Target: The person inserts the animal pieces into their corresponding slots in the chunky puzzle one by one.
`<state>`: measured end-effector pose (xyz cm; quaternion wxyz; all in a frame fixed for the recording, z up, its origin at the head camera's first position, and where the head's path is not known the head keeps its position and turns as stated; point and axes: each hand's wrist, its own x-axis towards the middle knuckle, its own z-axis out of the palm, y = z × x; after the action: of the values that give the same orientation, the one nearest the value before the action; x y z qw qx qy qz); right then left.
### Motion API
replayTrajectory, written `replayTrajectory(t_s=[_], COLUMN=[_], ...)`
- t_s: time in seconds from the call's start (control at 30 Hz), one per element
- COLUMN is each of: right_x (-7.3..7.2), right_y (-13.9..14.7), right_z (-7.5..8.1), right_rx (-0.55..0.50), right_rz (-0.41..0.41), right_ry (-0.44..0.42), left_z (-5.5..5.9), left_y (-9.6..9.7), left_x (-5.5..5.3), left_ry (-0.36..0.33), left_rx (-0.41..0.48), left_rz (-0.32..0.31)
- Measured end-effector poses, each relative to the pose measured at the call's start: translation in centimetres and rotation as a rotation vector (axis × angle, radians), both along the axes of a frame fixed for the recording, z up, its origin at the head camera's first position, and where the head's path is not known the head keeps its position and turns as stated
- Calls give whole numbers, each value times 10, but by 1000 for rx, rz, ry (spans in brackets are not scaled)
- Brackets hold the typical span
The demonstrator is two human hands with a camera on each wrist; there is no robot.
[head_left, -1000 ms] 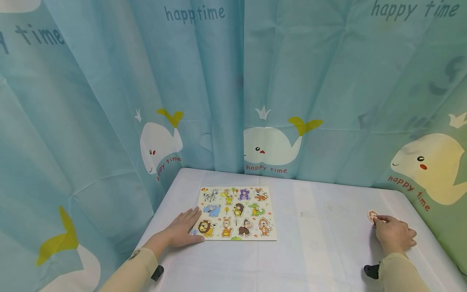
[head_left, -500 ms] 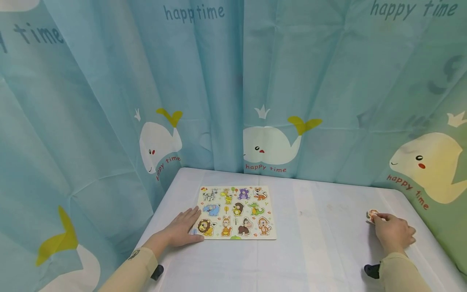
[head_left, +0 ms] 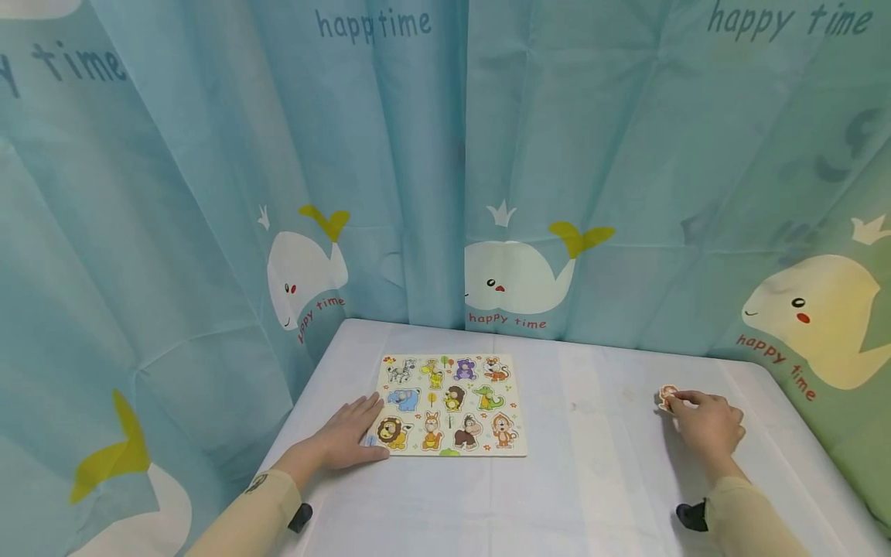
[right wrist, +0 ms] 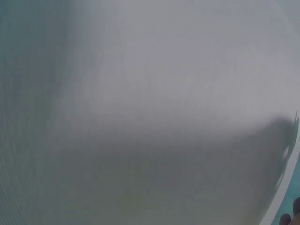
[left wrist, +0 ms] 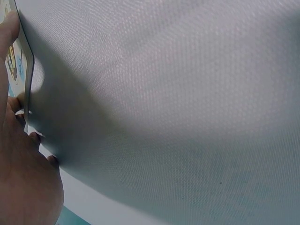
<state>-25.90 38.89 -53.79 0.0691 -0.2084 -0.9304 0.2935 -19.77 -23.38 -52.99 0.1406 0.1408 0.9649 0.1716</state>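
A cream wooden animal puzzle board (head_left: pixel 522 433) lies flat on the table, with a zebra, lion, crocodile, monkey and other animals on it. My left hand (head_left: pixel 344 437) rests against its left side, fingers stretched out and thumb over the lower corner. The left wrist view shows that thumb on the edge of the board (left wrist: pixel 29 75). Far to the right, my right hand (head_left: pixel 710 425) pinches a small orange-and-white animal puzzle piece (head_left: pixel 666 396) between thumb and fingers, just above the cloth. Only some fingers (right wrist: pixel 296 219) of that hand show in the right wrist view; the piece is out of sight there.
A white cloth covers the table (head_left: pixel 571 495). Behind and to the left hangs a blue curtain (head_left: pixel 418 155) with whale prints, close to the table edges. Black straps or mounts (head_left: pixel 301 518) sit at both wrists.
My right hand has moved left and slightly away from me across the table, carrying the pinched puzzle piece. The left hand and the puzzle board have stayed in place.
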Motion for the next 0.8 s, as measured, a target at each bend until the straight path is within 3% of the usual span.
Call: replayTrajectory(t_s=[0.5,0.8], right_x=[-5,-1], right_y=[-65,-100], right_z=[-3,5], right_rx=[12,8], right_rz=[223,334], right_ry=[174,238], left_z=[0,0], left_y=[1,1], left_x=[1,1], left_ry=[-4,6], left_rx=[-8,-9], left_rz=[11,8])
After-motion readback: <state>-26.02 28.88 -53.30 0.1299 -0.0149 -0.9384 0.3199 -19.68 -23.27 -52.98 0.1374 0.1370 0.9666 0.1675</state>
